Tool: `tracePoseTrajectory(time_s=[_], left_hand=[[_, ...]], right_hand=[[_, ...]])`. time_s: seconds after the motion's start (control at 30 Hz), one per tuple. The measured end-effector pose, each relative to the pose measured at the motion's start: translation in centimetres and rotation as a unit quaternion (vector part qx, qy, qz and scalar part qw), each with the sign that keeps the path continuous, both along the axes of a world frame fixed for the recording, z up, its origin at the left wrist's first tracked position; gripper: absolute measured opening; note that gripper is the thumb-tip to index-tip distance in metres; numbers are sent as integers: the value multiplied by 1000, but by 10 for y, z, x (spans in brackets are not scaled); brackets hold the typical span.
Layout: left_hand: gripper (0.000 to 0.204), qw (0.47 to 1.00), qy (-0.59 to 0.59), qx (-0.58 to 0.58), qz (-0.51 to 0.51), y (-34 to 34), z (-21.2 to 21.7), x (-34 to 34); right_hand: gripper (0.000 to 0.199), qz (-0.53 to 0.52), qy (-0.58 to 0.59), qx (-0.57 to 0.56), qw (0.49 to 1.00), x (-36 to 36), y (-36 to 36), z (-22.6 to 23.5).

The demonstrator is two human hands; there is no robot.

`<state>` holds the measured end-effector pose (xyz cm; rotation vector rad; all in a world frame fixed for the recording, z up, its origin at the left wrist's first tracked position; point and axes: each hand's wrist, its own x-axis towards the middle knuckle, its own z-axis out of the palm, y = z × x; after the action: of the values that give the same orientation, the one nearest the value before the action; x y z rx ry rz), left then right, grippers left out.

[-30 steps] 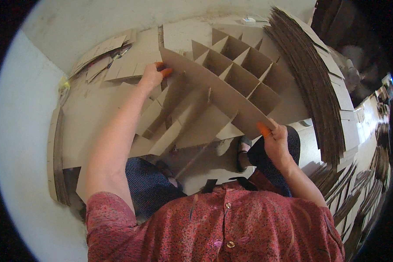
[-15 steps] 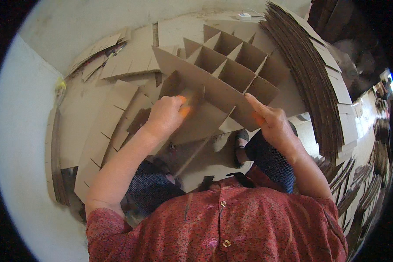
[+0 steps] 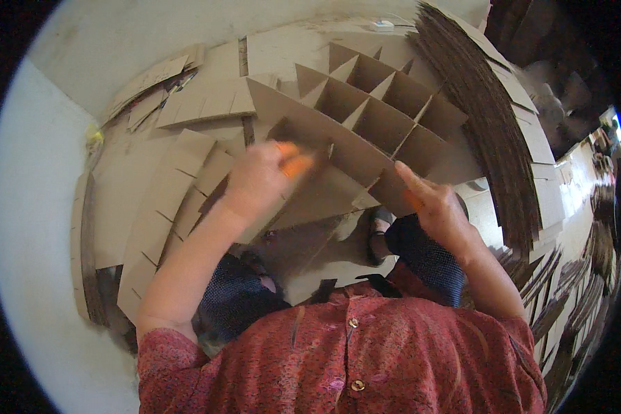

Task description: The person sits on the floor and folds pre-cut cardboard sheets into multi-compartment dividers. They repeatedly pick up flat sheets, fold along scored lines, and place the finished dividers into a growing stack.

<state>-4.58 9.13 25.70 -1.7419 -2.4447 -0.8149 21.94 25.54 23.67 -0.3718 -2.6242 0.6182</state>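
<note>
A cardboard divider grid [image 3: 372, 114] of slotted strips crossing one another is held tilted in front of me, its square cells showing. My right hand [image 3: 436, 207] grips its near right edge, with the index finger stretched along the cardboard and orange covering on a fingertip below. My left hand [image 3: 259, 176] is beside the long strip on the grid's near left side. Its orange-covered fingers are smeared by motion, so whether they pinch cardboard is unclear. Part of a strip below the grid is blurred too.
A tall stack of cardboard strips [image 3: 486, 131] curves along the right. Slotted cardboard sheets [image 3: 162, 200] lie at the left, with more flat pieces [image 3: 207, 103] behind. A small white box [image 3: 381, 26] with a cord sits at the back. My sandalled foot [image 3: 379, 234] is below the grid.
The grid has shifted slightly right and down, and my right hand has moved a little down with it. My left hand has moved slightly up and is more blurred.
</note>
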Motion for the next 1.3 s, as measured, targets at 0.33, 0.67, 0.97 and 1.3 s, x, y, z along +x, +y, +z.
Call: tracePoseTrajectory(time_s=[0.33,0.67,0.97,1.3], left_hand=[[43,988,-138,-65,-40,26,-16,-70],[52,993,-6,-2,117,14,-70,-179],[44,964,182,-97,170,66,-101,-204],[38,990,-31,38,129,8,-57,-232]], right_hand=[[57,-10,-32,-40,999,-2,-3,9],[53,-29,17,33,999,-11,27,-15],[54,-41,35,12,998,-22,47,-27],[54,-67,90,128,985,-44,28,-2]])
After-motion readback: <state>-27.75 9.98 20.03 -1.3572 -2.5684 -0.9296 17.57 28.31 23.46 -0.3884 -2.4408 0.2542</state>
